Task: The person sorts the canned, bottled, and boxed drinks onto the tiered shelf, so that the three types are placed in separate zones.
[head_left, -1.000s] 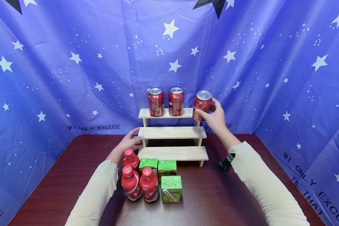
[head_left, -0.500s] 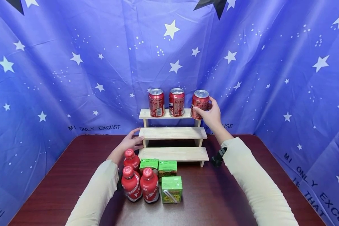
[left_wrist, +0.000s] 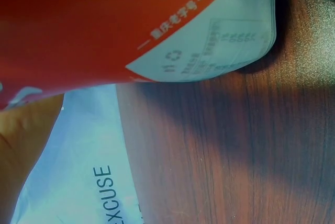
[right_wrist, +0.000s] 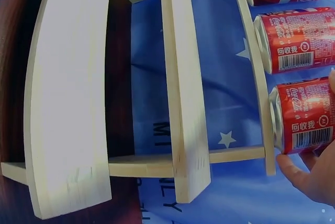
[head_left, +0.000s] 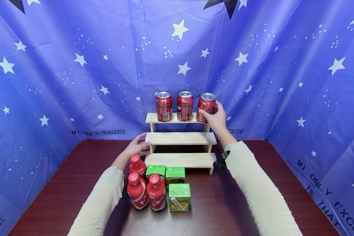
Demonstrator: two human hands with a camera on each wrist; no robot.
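My right hand [head_left: 217,118] grips a red soda can [head_left: 206,106] at the right end of the top step of a three-tier wooden stand [head_left: 180,139]. In the right wrist view that can [right_wrist: 303,114] stands upright, its base at the top board. Two more red cans, a middle can [head_left: 185,106] and a left can [head_left: 164,107], stand on the same step. My left hand [head_left: 135,147] touches the left end of the middle step with fingers extended. Near that wrist are several red bottles; one bottle [left_wrist: 131,25] fills much of the left wrist view.
In front of the stand, on the dark wood table [head_left: 224,203], are red bottles [head_left: 157,196] and green drink cartons [head_left: 179,198], the front one with a straw. A blue star-printed curtain [head_left: 121,65] hangs behind and on both sides.
My right hand has moved left with the can, bringing it from the stand's right edge closer to the middle can and onto the top step. The left hand stays put.
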